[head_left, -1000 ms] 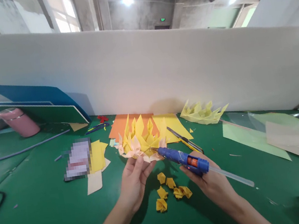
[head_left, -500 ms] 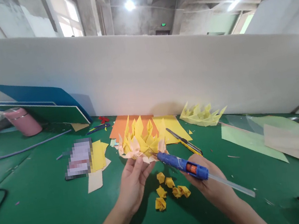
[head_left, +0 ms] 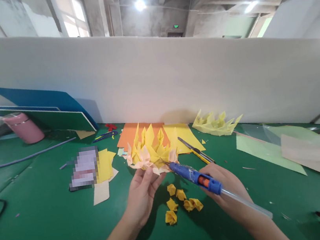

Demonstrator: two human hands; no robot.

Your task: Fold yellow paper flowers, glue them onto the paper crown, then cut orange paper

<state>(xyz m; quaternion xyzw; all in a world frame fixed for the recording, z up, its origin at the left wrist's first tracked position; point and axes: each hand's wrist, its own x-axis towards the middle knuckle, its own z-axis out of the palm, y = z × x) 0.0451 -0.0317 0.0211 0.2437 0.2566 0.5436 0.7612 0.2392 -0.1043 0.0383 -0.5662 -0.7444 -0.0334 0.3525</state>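
My left hand [head_left: 143, 194] pinches the lower edge of a folded yellow paper crown [head_left: 152, 147], thumb in front. Pale pink folded paper flowers [head_left: 144, 160] ring the crown's base. In my right hand [head_left: 227, 186] is a blue hot glue gun [head_left: 190, 174], a clear glue stick poking out of its rear end. Its nozzle points at the crown's lower front; whether it touches the paper I cannot tell. Below, between my hands, several small yellow folded paper pieces [head_left: 172, 204] lie on the green table [head_left: 83, 234].
Behind the crown are orange paper [head_left: 127, 131], yellow paper [head_left: 189, 129] and a utility knife [head_left: 195, 149]. A pale yellow crown [head_left: 217, 125] stands by the white partition [head_left: 154, 77]. A phone [head_left: 84, 168] and pink bottle [head_left: 24, 128] are left; green sheets [head_left: 266, 152] lie right.
The glue gun has shifted very slightly; its nozzle stays at the crown's lower front. My left hand keeps its hold, and the view has moved a little.
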